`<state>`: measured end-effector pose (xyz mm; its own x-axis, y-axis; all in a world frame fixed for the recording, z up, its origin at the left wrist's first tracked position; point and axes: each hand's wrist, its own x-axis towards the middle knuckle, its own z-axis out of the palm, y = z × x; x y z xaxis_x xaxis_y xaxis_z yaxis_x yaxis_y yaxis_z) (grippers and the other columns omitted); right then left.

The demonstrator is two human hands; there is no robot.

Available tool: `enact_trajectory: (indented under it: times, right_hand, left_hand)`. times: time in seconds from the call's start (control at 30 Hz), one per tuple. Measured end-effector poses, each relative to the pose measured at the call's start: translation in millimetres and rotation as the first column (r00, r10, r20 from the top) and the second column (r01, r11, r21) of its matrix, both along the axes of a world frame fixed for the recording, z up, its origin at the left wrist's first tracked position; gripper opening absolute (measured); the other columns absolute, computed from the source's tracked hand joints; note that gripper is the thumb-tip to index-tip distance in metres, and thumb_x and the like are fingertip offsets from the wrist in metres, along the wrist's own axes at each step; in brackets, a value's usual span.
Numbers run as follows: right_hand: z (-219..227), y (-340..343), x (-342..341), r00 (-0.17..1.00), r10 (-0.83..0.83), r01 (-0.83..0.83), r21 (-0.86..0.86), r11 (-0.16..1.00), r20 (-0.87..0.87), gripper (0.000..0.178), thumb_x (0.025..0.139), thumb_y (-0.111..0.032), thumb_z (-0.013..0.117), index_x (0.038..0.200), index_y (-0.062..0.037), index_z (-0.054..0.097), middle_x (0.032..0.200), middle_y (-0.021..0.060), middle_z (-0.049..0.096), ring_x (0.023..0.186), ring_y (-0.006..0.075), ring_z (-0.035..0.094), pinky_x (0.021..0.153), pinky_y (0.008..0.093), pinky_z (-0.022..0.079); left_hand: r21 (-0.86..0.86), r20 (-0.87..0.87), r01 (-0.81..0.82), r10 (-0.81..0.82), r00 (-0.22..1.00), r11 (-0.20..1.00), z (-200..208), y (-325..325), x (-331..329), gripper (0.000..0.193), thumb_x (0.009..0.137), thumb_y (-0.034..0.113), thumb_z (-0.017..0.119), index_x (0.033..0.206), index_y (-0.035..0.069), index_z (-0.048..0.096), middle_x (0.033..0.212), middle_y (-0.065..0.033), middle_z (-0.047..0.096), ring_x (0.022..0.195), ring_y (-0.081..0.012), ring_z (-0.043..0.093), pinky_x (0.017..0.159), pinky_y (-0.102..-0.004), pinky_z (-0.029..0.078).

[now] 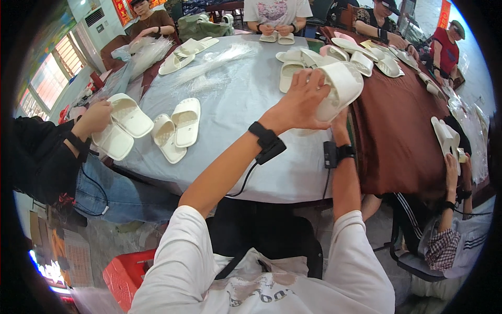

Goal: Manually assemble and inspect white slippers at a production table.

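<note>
Over the right part of the covered table I hold up a white slide slipper (pixel 342 88). My left hand (pixel 303 98) is closed on its side, fingers bent over the edge. My right hand (pixel 340 121) reaches up behind the slipper's lower end; its fingers are hidden, so their grip does not show. Just beyond my left hand lie more white slippers (pixel 289 75), partly covered by my hand and the raised one. A white pair (pixel 186 123) rests on the table to the left, apart from my hands.
Pale sheeting (pixel 235 172) covers the table, with clear plastic wrap (pixel 214 68) on it. A brown-covered table (pixel 397 136) adjoins at right, bearing several slippers (pixel 388 65). Several people sit around; one person's hand (pixel 97 116) at left holds a slipper pair (pixel 123 125). A red crate (pixel 123 275) stands lower left.
</note>
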<state>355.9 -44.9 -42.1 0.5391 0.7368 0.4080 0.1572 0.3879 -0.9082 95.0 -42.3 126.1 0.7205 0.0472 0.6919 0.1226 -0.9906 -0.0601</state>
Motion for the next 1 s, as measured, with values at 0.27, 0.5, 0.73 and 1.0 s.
enact_trajectory:
  times: [0.27, 0.5, 0.73, 1.0]
  right_hand:
    - [73.2, -19.3, -91.4, 0.993, 0.087, -0.081, 0.075, 0.994, -0.074, 0.076, 0.101, -0.062, 0.052, 0.151, -0.0063, 0.041, 0.143, 0.0175, 0.051, 0.121, 0.0213, 0.057, 0.094, 0.0321, 0.049]
    - [53.9, -2.6, -106.7, 0.771, 0.055, 0.077, -0.178, 0.981, 0.634, 0.083, 0.082, -0.052, 0.082, 0.139, -0.0006, 0.051, 0.146, 0.0259, 0.043, 0.137, 0.0387, 0.042, 0.115, 0.0471, 0.034]
    - [49.3, -4.1, -121.0, 0.668, -0.026, 0.194, -0.141, 0.971, 0.743, 0.078, 0.08, -0.049, 0.085, 0.132, 0.0011, 0.056, 0.142, 0.0254, 0.049, 0.133, 0.039, 0.047, 0.112, 0.0453, 0.037]
    - [44.6, 1.7, -94.9, 0.739, -0.361, 0.473, -0.055, 0.879, 0.569, 0.069, 0.079, -0.036, 0.085, 0.126, 0.0048, 0.056, 0.128, 0.0211, 0.058, 0.122, 0.0354, 0.054, 0.107, 0.0422, 0.041]
  left_hand:
    - [-0.16, -0.152, -0.02, -0.004, 0.988, 0.987, -44.8, 56.6, -63.8, 0.069, 0.062, 0.052, 0.086, 0.105, 0.002, 0.066, 0.122, -0.0154, 0.045, 0.123, -0.0384, 0.038, 0.109, -0.0486, 0.031]
    - [-0.219, -0.145, 0.03, -0.063, 0.987, 0.975, -83.7, 89.6, -73.1, 0.067, 0.06, 0.046, 0.088, 0.107, 0.005, 0.062, 0.128, -0.0155, 0.045, 0.123, -0.0383, 0.041, 0.109, -0.0494, 0.034]
    - [-0.429, -0.074, -0.183, 0.168, 0.983, 0.885, -88.8, 72.0, -81.7, 0.092, 0.059, 0.051, 0.091, 0.13, 0.006, 0.052, 0.13, -0.0177, 0.048, 0.118, -0.0408, 0.05, 0.099, -0.0505, 0.044]
    - [-0.484, -0.201, -0.304, 0.234, 0.951, 0.82, -81.7, 82.3, -98.5, 0.096, 0.06, 0.048, 0.091, 0.135, 0.003, 0.05, 0.124, -0.0187, 0.054, 0.109, -0.0389, 0.062, 0.093, -0.0461, 0.053]
